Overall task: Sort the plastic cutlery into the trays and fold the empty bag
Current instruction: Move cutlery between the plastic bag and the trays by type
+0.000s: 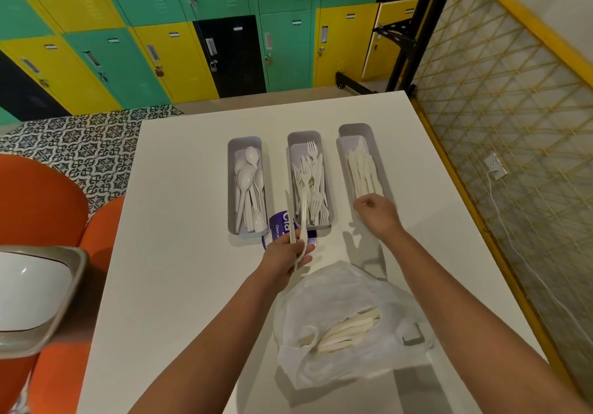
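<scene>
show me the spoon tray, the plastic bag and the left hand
spoon tray (231, 189): head view, on its left wall.
plastic bag (340, 282): head view, on its crumpled upper part, clear of the cutlery inside.
left hand (285, 254): head view, on the back of the hand gripping white cutlery.

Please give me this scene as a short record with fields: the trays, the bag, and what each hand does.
left tray: holds spoons
middle tray: holds forks
right tray: holds knives
plastic bag: on the table near the person, not empty, cutlery shows through it
left hand: grips a few cutlery pieces, pointing toward the middle tray
right hand: at the near end of the right tray, fingers curled at the knife handles; grip unclear
purple packet: lies between the left and middle trays
</scene>
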A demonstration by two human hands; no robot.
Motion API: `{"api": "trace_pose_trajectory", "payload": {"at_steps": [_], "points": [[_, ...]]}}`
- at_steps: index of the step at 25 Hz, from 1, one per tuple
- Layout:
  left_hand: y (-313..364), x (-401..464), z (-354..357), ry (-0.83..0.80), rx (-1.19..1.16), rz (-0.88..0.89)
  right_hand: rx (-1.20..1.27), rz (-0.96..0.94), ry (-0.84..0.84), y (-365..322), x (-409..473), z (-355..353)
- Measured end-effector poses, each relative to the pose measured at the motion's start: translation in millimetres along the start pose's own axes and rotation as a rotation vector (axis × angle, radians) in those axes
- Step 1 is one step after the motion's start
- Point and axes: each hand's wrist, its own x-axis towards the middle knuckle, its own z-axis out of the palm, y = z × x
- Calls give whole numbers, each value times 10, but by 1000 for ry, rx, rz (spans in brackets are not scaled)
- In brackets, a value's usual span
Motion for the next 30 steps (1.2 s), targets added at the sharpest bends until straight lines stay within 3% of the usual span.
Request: {"api": "trace_pose_trajectory", "payload": {"at_steps": [4,6,10,13,19,27,30], "points": [[-30,-2,32,-36,2,13,42,-48,-350,-40,-446,297],[-46,-7,40,-39,15,20,63,-27,-415,-34,-595,442],[-58,-37,32,-4,62,18,190,69,-300,-19,-680,603],[-75,-73,38,-9,121,44,270,115,-305,-11,-654,626],[-47,-115,39,-60,70,69,476,162,-218,-31,-572,496],[32,-60,-12,12,-34,-29,503,302,-111,9,-235,110],[28,-10,2,0,31,-13,435,265,-17,5,-82,-29]]}}
